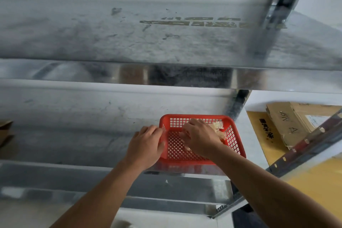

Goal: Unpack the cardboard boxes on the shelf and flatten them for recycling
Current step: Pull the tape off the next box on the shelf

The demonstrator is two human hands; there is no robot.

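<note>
The metal shelf in front of me is a bare galvanised deck. One red basket stands directly on it, at the front right corner. A cardboard piece lies at its far left edge. The upper shelf carries only label residue. Right of the rack, flattened cardboard boxes lie on the floor.

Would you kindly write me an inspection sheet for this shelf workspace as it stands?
Surface: metal shelf, scuffed and stained.
Job's things: flat cardboard lying low at right, beyond the shelf; brown cardboard piece at the shelf's left edge, mostly out of frame.
Clutter: red basket on the shelf, holding clear packets.
Grippers: left hand grips the basket's left rim; right hand inside the basket, fingers curled round packets.
Cables: nothing seen.
Surroundings: upper shelf above; steel post behind the basket.
</note>
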